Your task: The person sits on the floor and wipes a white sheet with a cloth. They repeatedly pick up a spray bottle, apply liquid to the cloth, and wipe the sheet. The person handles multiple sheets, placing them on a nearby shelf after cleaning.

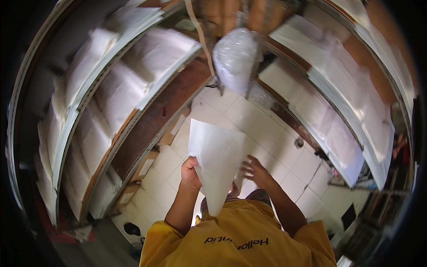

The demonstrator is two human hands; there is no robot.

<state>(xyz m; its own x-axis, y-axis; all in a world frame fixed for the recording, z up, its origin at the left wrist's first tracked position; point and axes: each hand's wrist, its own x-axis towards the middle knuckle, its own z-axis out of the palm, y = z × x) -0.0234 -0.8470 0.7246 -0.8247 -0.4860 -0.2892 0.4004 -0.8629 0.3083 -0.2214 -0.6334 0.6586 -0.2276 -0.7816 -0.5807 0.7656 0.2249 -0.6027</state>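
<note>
Sheet [216, 155] of smooth white material, broad at one end and tapering at the other, is held up in front of the person's body, its long axis running almost straight away from the chest with only a slight lean. Its wide, straight-cut edge points outward over the floor, and its narrow, rounded end points back to the yellow shirt [240, 238], overlapping its upper edge in view. The left grip [191, 175] is closed on the sheet's left edge, thumb laid over the near face, while the right grip [258, 172] is loose with fingers spread, just beside the right edge; whether a fingertip touches it I cannot tell. Below lies a floor [262, 120] of pale square tiles, with a small round fitting [299, 143] set to the right. Curving racks flank the space: brown boards [155, 115] and white packs [124, 84] on the left, more pale packs [329, 120] on the right, cardboard boxes [144, 167] low at the left, and a clear-wrapped white bundle [235, 58] at the far end
</note>
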